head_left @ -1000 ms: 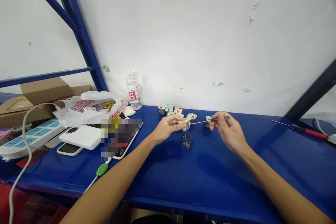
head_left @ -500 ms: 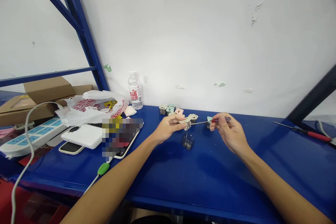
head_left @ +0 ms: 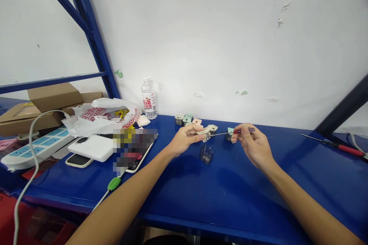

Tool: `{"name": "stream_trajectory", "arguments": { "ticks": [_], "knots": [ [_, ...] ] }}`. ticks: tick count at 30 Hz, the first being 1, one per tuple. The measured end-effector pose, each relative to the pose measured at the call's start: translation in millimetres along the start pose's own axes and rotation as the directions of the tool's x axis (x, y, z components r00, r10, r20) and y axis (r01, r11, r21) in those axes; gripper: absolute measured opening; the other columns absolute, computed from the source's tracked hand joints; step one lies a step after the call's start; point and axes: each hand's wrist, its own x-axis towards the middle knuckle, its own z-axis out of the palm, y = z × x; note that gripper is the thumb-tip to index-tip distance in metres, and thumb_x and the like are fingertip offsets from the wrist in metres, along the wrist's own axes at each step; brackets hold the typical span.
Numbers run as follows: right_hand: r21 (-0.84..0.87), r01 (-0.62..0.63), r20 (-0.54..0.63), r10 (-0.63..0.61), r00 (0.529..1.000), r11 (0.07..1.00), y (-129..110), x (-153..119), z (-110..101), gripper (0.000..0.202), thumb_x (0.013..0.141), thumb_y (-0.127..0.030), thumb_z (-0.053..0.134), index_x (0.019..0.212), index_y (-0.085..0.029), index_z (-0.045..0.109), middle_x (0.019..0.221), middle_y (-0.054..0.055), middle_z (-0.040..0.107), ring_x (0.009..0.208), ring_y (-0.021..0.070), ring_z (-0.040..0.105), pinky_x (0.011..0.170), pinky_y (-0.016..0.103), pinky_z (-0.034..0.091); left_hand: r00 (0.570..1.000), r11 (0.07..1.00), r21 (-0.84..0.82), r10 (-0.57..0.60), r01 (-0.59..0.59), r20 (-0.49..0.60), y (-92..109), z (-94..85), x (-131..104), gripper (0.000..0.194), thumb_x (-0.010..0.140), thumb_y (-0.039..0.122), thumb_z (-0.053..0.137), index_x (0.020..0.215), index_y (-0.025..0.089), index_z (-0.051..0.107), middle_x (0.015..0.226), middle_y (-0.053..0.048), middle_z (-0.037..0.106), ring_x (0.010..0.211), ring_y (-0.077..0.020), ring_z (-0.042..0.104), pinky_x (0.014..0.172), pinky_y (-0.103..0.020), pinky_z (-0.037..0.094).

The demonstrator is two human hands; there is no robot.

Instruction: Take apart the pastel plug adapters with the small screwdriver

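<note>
Between thumb and fingers, my left hand [head_left: 185, 139] pinches a cream-coloured plastic part [head_left: 204, 131] above the blue table [head_left: 227, 206]. My right hand [head_left: 253, 143] is closed on a screwdriver [head_left: 243, 130] with a red and purple handle; its thin shaft points left and its tip meets the cream part or lies right beside it. Below the part stands a dark see-through plastic box [head_left: 207, 154], touched by neither hand. Small boxes with cream, green and pink tops [head_left: 187, 120] cluster behind my left hand. Another green-topped box [head_left: 230, 134] is just left of my right fingers.
A clear bottle [head_left: 149, 99] stands near the wall. At left lie a white plastic bag [head_left: 99, 116], a power strip [head_left: 37, 147], a white power bank [head_left: 91, 147], phones and an open cardboard box [head_left: 54, 97]. A red-handled tool [head_left: 350, 150] lies at far right.
The view has shifted very slightly. Both hands keep their grips, and the screwdriver stays at the cream part with hardly any visible movement.
</note>
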Motion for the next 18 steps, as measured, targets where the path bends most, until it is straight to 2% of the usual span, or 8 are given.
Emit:
{"name": "stream_trajectory", "arguments": {
  "ticks": [11, 15, 18],
  "knots": [
    [-0.087, 0.043, 0.007, -0.042, 0.999, 0.995, -6.7, -1.2, -0.8, 0.028, 0.085, -0.048, 0.061, 0.083, -0.020, 0.064, 0.064, 0.003, 0.064, 0.060, 0.0167, 0.063, 0.060, 0.033, 0.054, 1.000, 1.000, 0.014, 0.008, -0.008, 0.004, -0.4, -0.2, 0.9, 0.040, 0.055, 0.034, 0.086, 0.083, 0.013, 0.068, 0.100, -0.008, 0.070, 0.088, -0.0188, 0.066, 0.086, -0.034, 0.047],
    [-0.164, 0.051, 0.068, -0.040, 0.997, 0.985, -13.9, -3.8, -1.9, 0.027, 0.083, -0.046, 0.065, 0.081, -0.020, 0.067, 0.069, 0.005, 0.068, 0.065, 0.0183, 0.066, 0.065, 0.033, 0.055, 1.000, 0.999, 0.034, -0.002, 0.002, -0.004, -1.9, -1.7, 1.8, 0.038, 0.057, 0.035, 0.085, 0.084, 0.013, 0.069, 0.097, -0.009, 0.072, 0.090, -0.0198, 0.066, 0.087, -0.035, 0.047],
    [-0.234, 0.049, 0.138, -0.017, 0.990, 0.971, -20.8, -2.9, -4.9, 0.029, 0.084, -0.048, 0.063, 0.082, -0.019, 0.067, 0.068, 0.005, 0.067, 0.062, 0.0176, 0.063, 0.060, 0.031, 0.052, 1.000, 0.999, 0.048, -0.012, 0.012, 0.001, -3.1, -3.3, 1.9, 0.038, 0.057, 0.035, 0.085, 0.084, 0.012, 0.069, 0.094, -0.009, 0.073, 0.090, -0.0208, 0.067, 0.087, -0.036, 0.047]
  ]
}}
